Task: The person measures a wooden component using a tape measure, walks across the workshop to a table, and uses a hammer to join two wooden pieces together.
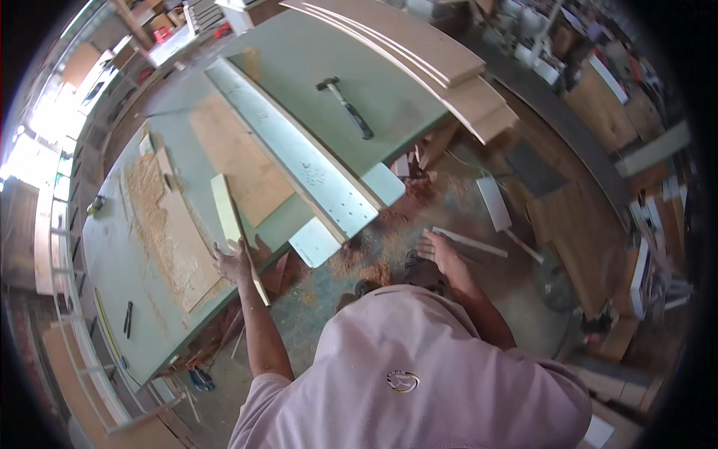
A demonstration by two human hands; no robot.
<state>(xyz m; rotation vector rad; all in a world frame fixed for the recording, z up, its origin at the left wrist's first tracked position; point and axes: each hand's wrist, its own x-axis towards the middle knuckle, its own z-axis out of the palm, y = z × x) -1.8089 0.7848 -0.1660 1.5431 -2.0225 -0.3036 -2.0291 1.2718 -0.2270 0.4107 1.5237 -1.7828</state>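
My left hand [234, 263] is at the near edge of the green table [292, 56], closed around a long pale wood strip [227, 209]. That strip slants across the edge, its near end sticking out past the table. My right hand [441, 251] hangs in the air off the table with its fingers stretched out, holding nothing. Between the hands, a long silvery panel [299, 153] with wooden side rails lies on the table. Pale flat pieces [315, 242] stick out at its near end. Beyond it rests a claw hammer [345, 108] with a dark grip.
A thin brown board [241, 161] lies beside the panel. Farther left is a board [183, 247] covered in sawdust, and a dark pen-like tool [129, 320]. Stacked sheets [419, 45] overhang the far right edge. Wood shavings [374, 273] and offcuts litter the floor.
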